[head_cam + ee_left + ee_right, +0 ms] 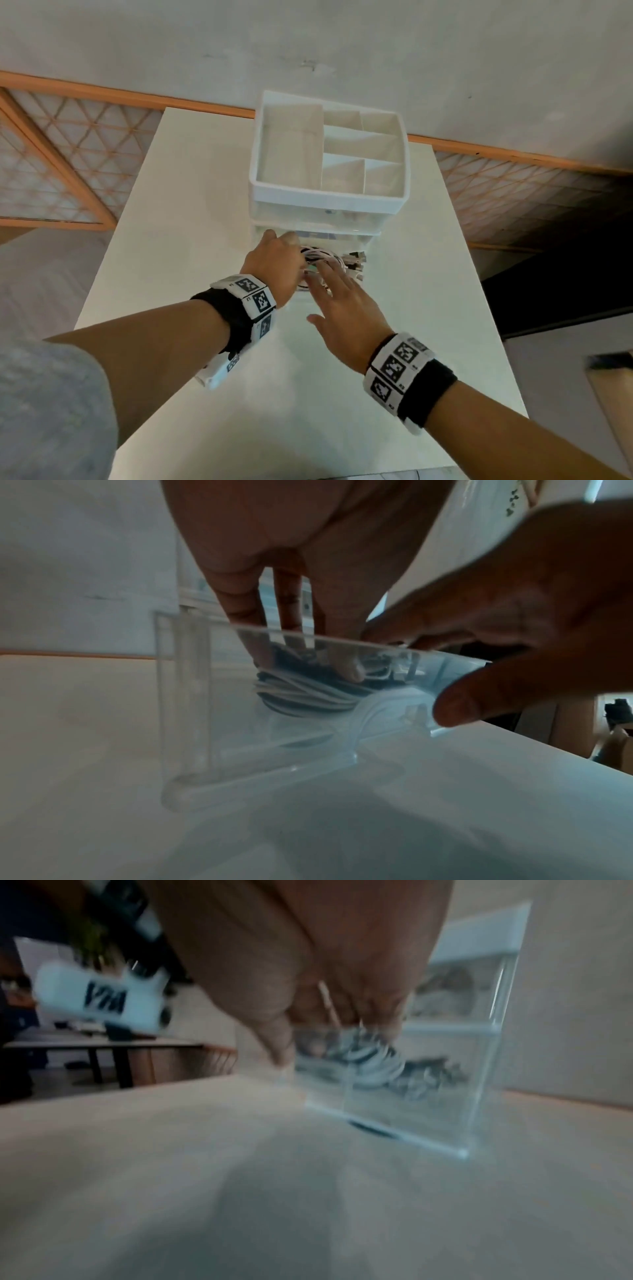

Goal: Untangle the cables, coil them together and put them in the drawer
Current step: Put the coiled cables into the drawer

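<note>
A coil of white and dark cables (320, 255) (301, 699) (373, 1064) lies inside the pulled-out clear drawer (192, 696) (411, 1118) at the bottom of the white organizer (329, 202). My left hand (284, 257) (301, 642) reaches down into the drawer. Its fingers go behind the coil and its thumb lies on top, holding the coil. My right hand (337, 294) (514, 615) hovers over the drawer's near side with straight, spread fingers. Its fingertips are at the coil's top. The right wrist view is blurred.
The organizer stands at the back middle of the white table (205, 205), its top tray split into several compartments. Small metal connectors (356, 258) lie in the drawer right of the coil. A wall rises close behind the table.
</note>
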A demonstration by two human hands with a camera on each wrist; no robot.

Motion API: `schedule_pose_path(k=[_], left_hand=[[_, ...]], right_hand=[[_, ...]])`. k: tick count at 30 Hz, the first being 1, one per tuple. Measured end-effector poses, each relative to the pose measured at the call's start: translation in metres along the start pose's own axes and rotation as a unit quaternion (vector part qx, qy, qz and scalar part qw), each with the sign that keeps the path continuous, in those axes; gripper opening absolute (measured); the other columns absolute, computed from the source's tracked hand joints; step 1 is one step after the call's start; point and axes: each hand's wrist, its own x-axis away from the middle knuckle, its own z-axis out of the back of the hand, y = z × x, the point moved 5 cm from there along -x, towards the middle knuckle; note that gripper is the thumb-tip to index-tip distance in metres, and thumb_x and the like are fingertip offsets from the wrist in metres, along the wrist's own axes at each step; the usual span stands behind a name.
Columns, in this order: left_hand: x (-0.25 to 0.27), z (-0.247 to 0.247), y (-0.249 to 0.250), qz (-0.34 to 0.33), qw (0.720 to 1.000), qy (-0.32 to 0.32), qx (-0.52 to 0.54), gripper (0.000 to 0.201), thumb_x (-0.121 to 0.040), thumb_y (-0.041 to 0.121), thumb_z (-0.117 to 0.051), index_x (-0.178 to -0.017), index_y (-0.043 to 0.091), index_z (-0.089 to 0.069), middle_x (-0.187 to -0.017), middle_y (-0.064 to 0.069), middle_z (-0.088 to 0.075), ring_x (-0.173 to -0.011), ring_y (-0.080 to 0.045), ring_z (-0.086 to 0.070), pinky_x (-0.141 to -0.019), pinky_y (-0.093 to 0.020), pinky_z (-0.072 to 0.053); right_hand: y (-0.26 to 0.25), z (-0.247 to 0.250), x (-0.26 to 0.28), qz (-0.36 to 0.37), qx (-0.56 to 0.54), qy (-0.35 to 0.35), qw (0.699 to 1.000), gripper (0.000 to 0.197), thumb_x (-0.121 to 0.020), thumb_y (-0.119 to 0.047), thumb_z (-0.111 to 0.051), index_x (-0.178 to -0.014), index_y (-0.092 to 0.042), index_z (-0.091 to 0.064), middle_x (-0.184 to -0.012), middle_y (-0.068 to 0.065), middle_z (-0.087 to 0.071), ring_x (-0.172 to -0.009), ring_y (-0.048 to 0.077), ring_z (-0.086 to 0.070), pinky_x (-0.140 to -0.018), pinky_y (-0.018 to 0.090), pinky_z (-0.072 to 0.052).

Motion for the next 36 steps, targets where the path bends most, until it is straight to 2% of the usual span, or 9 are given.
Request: schedule_pose_path(k=[5,10,15,19,22,24,27,33,36], left_hand=[[-0.006,0.005,0.002,-0.006,1.0,-0.005,0.001,0.017,-0.093,0.023,-0.06,-0.095,0.009,-0.07,-0.113,-0.003,-0.057,-0.104,-0.025,-0.044,-0.082,-0.037,-0.049],[-0.002,0.008,0.007,-0.035,0.999,-0.011,-0.02,0.023,-0.094,0.023,-0.06,-0.106,0.007,-0.071,-0.121,-0.006,-0.055,-0.108,-0.026,-0.049,-0.088,-0.034,-0.048],[0.01,0.016,0.005,-0.005,0.998,0.034,0.054,0.017,-0.094,0.008,-0.052,-0.091,0.002,-0.068,-0.109,-0.011,-0.047,-0.08,-0.026,-0.056,-0.076,-0.037,-0.051],[0.013,0.012,0.004,0.001,0.997,0.015,0.078,0.026,-0.096,0.011,-0.046,-0.115,0.004,-0.062,-0.123,-0.01,-0.047,-0.093,-0.032,-0.061,-0.081,-0.035,-0.049],[0.008,0.006,0.005,0.0,0.996,0.019,0.092,0.034,-0.097,0.016,-0.044,-0.128,0.005,-0.053,-0.137,-0.01,-0.043,-0.106,-0.032,-0.059,-0.089,-0.037,-0.047],[0.004,0.002,0.008,-0.018,0.998,0.023,0.062,0.043,-0.098,0.023,-0.042,-0.137,0.007,-0.048,-0.146,-0.007,-0.041,-0.127,-0.027,-0.048,-0.108,-0.038,-0.037],[0.001,-0.002,0.008,-0.03,0.999,0.029,0.006,0.051,-0.098,0.032,-0.037,-0.143,0.009,-0.044,-0.149,-0.003,-0.043,-0.14,-0.021,-0.036,-0.117,-0.044,-0.024],[0.03,0.015,-0.003,-0.051,0.98,0.124,0.149,0.041,-0.095,0.032,-0.046,-0.126,0.008,-0.061,-0.126,-0.005,-0.063,-0.118,-0.022,-0.055,-0.105,-0.034,-0.04],[0.079,0.027,-0.026,-0.036,0.951,0.16,0.261,0.039,-0.093,0.042,-0.046,-0.11,0.017,-0.071,-0.11,0.007,-0.07,-0.1,-0.008,-0.062,-0.091,-0.022,-0.045]], right_hand=[[0.006,-0.024,0.002,0.009,-0.016,0.164,0.986,0.046,-0.095,-0.014,-0.061,-0.14,-0.006,-0.053,-0.148,0.02,-0.05,-0.142,0.038,-0.043,-0.113,0.048,-0.041],[0.015,-0.025,-0.004,0.023,0.003,0.163,0.986,0.046,-0.096,-0.022,-0.061,-0.138,-0.005,-0.056,-0.144,0.017,-0.056,-0.139,0.035,-0.047,-0.11,0.045,-0.045],[0.016,-0.019,-0.009,0.027,0.016,0.136,0.99,0.047,-0.098,-0.028,-0.055,-0.139,-0.004,-0.054,-0.142,0.016,-0.056,-0.137,0.034,-0.05,-0.107,0.042,-0.049],[0.012,0.003,-0.031,-0.009,-0.003,0.115,0.993,0.044,-0.091,-0.022,-0.067,-0.133,-0.011,-0.056,-0.137,0.01,-0.052,-0.119,0.028,-0.061,-0.081,0.033,-0.058],[0.021,0.006,-0.049,-0.032,0.01,0.107,0.994,0.044,-0.091,-0.019,-0.065,-0.134,-0.012,-0.055,-0.129,0.009,-0.051,-0.115,0.029,-0.058,-0.089,0.038,-0.055],[0.029,0.007,-0.057,-0.041,0.056,0.109,0.992,0.045,-0.088,-0.02,-0.065,-0.132,-0.012,-0.057,-0.12,0.01,-0.053,-0.108,0.031,-0.057,-0.097,0.045,-0.048],[0.031,0.012,-0.068,-0.057,0.129,0.105,0.984,0.039,-0.084,-0.028,-0.063,-0.121,-0.018,-0.063,-0.111,0.007,-0.055,-0.099,0.03,-0.054,-0.087,0.046,-0.041],[0.027,0.014,-0.074,-0.073,0.134,0.131,0.98,0.026,-0.076,-0.021,-0.07,-0.101,-0.015,-0.071,-0.099,0.007,-0.056,-0.085,0.031,-0.053,-0.076,0.043,-0.04],[0.031,0.011,-0.068,-0.077,0.111,0.169,0.976,0.032,-0.072,-0.011,-0.068,-0.104,-0.015,-0.07,-0.091,0.004,-0.062,-0.077,0.031,-0.054,-0.074,0.041,-0.038]])
